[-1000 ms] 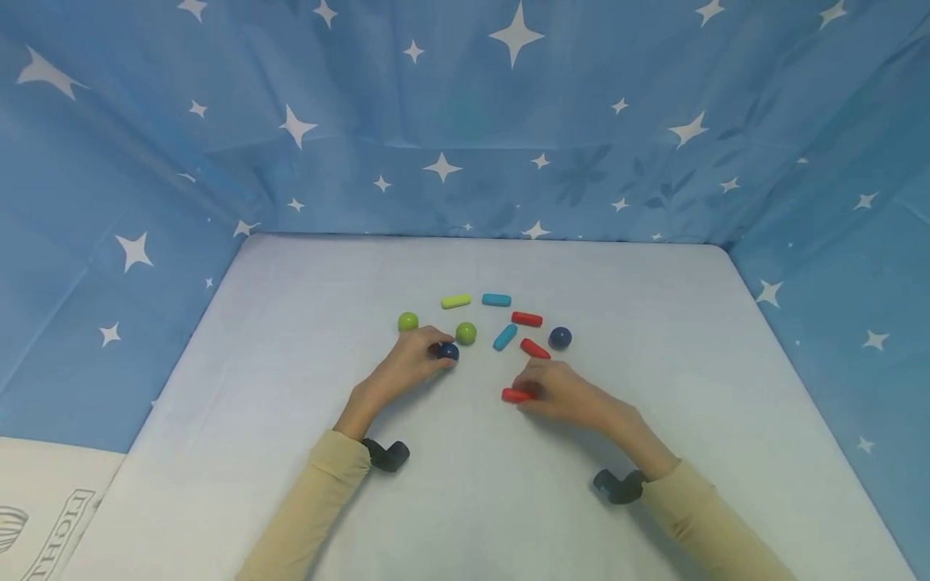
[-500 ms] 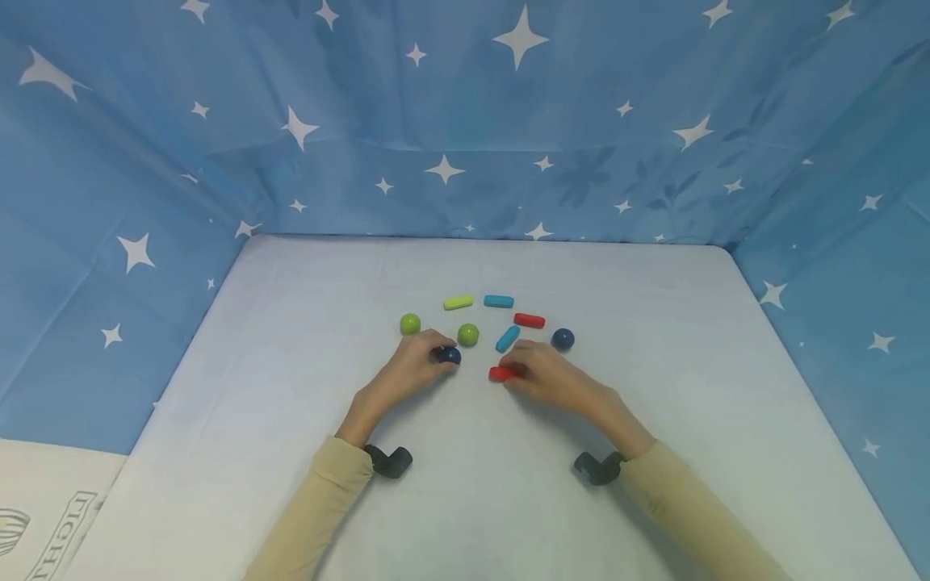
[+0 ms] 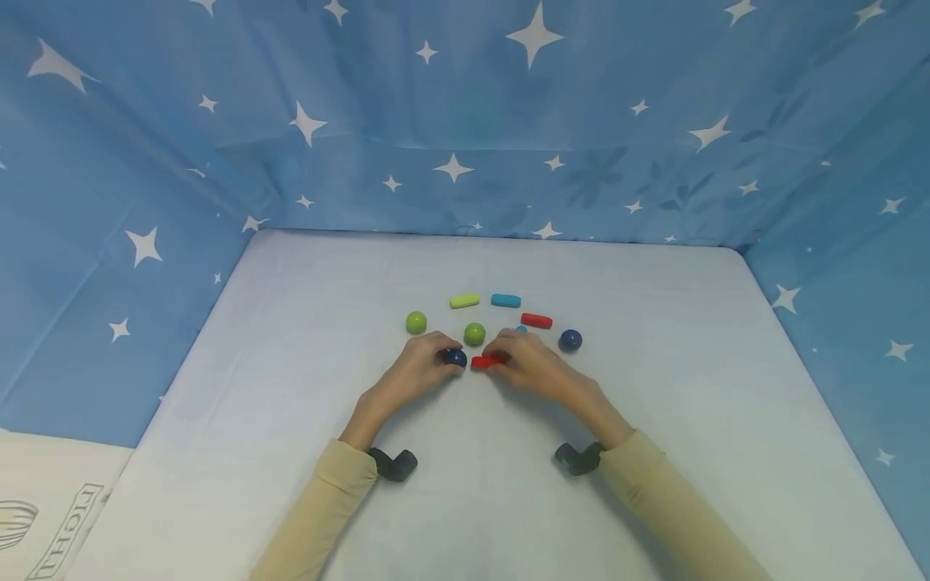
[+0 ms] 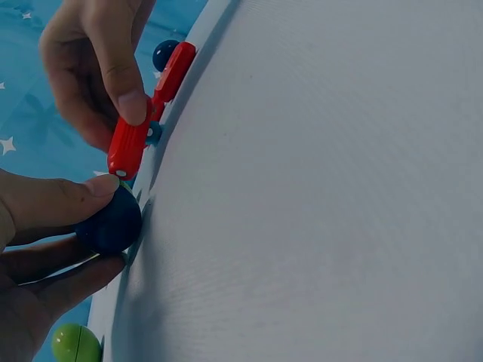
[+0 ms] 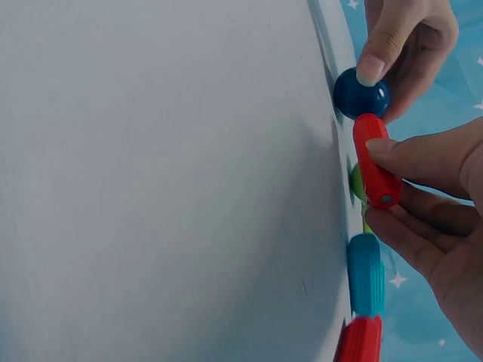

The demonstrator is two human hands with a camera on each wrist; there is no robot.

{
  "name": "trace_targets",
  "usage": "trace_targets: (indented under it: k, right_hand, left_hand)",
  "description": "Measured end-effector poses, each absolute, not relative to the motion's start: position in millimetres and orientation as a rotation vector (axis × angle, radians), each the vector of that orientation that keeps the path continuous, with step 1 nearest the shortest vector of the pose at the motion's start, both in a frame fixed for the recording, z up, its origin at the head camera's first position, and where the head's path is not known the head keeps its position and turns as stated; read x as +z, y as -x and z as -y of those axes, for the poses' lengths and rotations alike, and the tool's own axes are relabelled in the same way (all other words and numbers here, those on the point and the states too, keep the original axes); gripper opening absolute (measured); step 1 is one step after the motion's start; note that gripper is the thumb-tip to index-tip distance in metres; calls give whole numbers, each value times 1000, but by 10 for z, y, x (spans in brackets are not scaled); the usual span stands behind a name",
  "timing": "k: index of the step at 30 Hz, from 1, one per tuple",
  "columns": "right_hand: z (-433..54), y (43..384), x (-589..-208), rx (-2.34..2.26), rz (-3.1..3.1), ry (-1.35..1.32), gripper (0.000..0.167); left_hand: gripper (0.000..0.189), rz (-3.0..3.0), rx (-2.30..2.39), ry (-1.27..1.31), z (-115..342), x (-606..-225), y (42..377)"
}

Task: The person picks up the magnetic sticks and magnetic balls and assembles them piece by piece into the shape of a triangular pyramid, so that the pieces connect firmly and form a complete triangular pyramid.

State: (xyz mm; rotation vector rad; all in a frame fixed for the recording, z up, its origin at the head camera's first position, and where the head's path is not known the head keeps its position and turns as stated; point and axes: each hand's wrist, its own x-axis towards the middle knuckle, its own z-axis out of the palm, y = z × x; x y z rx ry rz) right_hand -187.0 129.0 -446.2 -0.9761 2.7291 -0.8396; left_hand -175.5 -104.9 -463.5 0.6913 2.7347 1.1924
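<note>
My left hand (image 3: 419, 367) pinches a dark blue ball (image 4: 113, 220) between thumb and fingers, low over the white table. Facing it, my right hand (image 3: 536, 367) pinches a red toy building rod (image 5: 375, 162), its thumb along the top. A small metal-coloured disc shows in the rod's end. In both wrist views, the rod's far end is right at the ball. Just beyond the hands sits a green ball (image 3: 475, 333). Behind the right hand, a blue rod (image 3: 521, 328) is mostly hidden in the head view, and another red rod there is fully covered.
Further back lie a yellow-green rod (image 3: 465, 300), a blue rod (image 3: 505, 300) and a red rod (image 3: 536, 320). A second green ball (image 3: 416, 322) is at left, a second dark blue ball (image 3: 570, 340) at right. A blue star-patterned curtain (image 3: 363, 89) encloses the white table (image 3: 465, 500).
My right hand has carried the red rod leftward and slightly away from me, up to the dark blue ball. The left hand keeps its pinch on the ball and has barely moved.
</note>
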Motion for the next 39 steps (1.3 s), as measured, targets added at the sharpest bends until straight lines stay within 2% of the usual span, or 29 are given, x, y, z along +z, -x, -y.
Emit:
trace_targets:
  k: [19,26,39]
  right_hand:
    - [-1266,2010,-4462,-979,-2771,874,27]
    - [-1206,2162,-4511,-1057,-2772,940,24]
    - [-1050,2285,-4572,-918,-2706,901,38]
  left_hand:
    - [36,-2720,1201,-653,1118,-4644,1760]
    - [35,-2713,1214,-688,1122,-4676,1758]
    - [35,-2718,1206,-703,1126,-4681,1761]
